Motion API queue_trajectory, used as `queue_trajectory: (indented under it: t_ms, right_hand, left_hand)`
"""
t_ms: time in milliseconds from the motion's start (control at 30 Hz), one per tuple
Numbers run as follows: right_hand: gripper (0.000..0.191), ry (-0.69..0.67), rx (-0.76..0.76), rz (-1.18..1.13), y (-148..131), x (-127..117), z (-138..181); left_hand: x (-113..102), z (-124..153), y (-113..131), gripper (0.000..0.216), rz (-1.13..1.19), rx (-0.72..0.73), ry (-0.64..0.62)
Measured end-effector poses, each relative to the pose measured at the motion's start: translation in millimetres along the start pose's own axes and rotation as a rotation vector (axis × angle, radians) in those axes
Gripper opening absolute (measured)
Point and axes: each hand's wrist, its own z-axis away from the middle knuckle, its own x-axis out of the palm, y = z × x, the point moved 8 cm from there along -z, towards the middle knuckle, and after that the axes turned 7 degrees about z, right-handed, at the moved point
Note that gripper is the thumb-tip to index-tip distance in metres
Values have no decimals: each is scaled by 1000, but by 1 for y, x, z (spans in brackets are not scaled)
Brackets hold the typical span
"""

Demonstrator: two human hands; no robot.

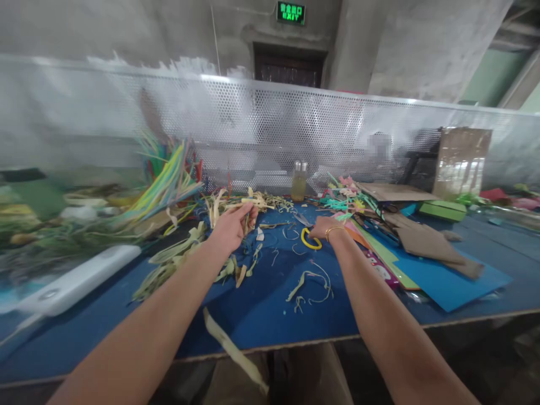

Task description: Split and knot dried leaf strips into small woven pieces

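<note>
The scissors (311, 242) lay on the blue bench (261, 304), near its middle, with the yellow handle toward the person. The right hand (324, 227) rested against that handle with its fingers curled down onto it; I could not tell whether it had really gripped it. A bangle (335, 229) circled that wrist. Just to the left, the left hand (231, 226) was clenched on pale strips (253, 203) at the near edge of a loose heap of them. Thin trimmings (310, 284) lay scattered between the two forearms, and one long strip (234, 349) hung over the bench's front edge. Behind the scissors stood a bottle (298, 181), close to a perforated metal screen (337, 124). Further left a bundle of coloured sticks (164, 180) fanned upward, and a white case (76, 278) lay beside it. To the right were cardboard (422, 242) and a blue sheet (447, 284).
</note>
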Motion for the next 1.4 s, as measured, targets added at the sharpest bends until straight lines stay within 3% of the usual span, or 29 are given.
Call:
queue_trajectory:
  t_ms: [167,333,467,533,600,700,767,933,1067,1167,1300,1400]
  right_hand:
    - [52,-72,9,47,-4,14,-5]
    - [58,-34,36,33,0,18,-12]
    - [42,8,50,0,5,16,-15]
    - [33,40,2,-116,2,10,-14]
    - [33,30,-88,-388,-7,3,-10]
    - [44,-73,-254,-937,-30,-13,7]
    - [42,-148,-374,-1153,-47,-25,25]
    - [43,-346,-338,-1152,-64,-13,53]
    - [31,-386,-297,-1138,-54,2,50]
    - [39,-364,-361,-1133,-50,1,50]
    - [46,-23,-416,-1081,-42,-19,48]
    - [45,104,-458,-1013,-47,-20,49]
  left_hand:
    - [1,-2,-8,9,-6,-65,-36]
    - [2,-1,-10,10,-80,-91,-48]
    - [-2,-3,-9,14,-107,-81,-42]
    - [-4,-5,-7,17,-121,-70,-35]
    - [-8,-6,-6,19,-147,-73,-18]
    - [-10,-7,-6,21,-185,-98,-9]
    - [-12,-8,-6,22,-195,-97,-7]
    - [-15,-10,-4,21,-187,-66,3]
    - [-19,-11,-3,19,-220,-53,29]
    - [-24,-11,14,22,-420,128,97]
    - [-22,1,51,26,-968,496,239]
    - [-19,17,79,21,-1282,708,324]
